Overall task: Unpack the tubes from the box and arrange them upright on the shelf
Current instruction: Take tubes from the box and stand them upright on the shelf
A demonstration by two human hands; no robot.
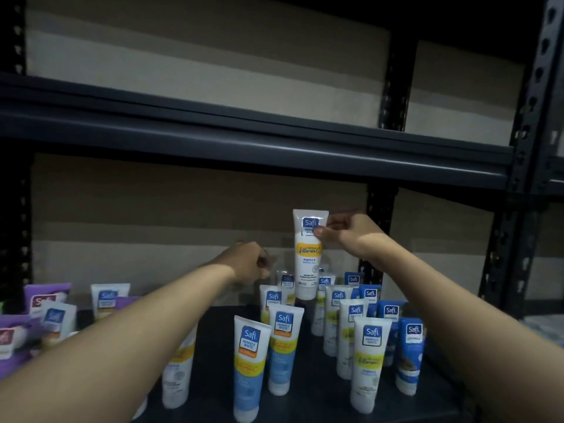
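Note:
My right hand (340,232) pinches the top of a white tube with an orange label (309,254) and holds it upright in the air above the back rows. My left hand (248,264) is closed beside it at the left, seemingly on a piece of clear plastic wrap (274,264), though this is blurred. Several white, yellow and blue tubes (283,346) stand cap-down on the dark shelf (317,395). More white and blue tubes (370,361) stand in rows at the right. No box is in view.
Purple and white tubes (45,312) stand at the left end of the shelf. A dark metal shelf beam (244,141) runs overhead. Perforated uprights (525,148) rise at the right. A beige wall lies behind.

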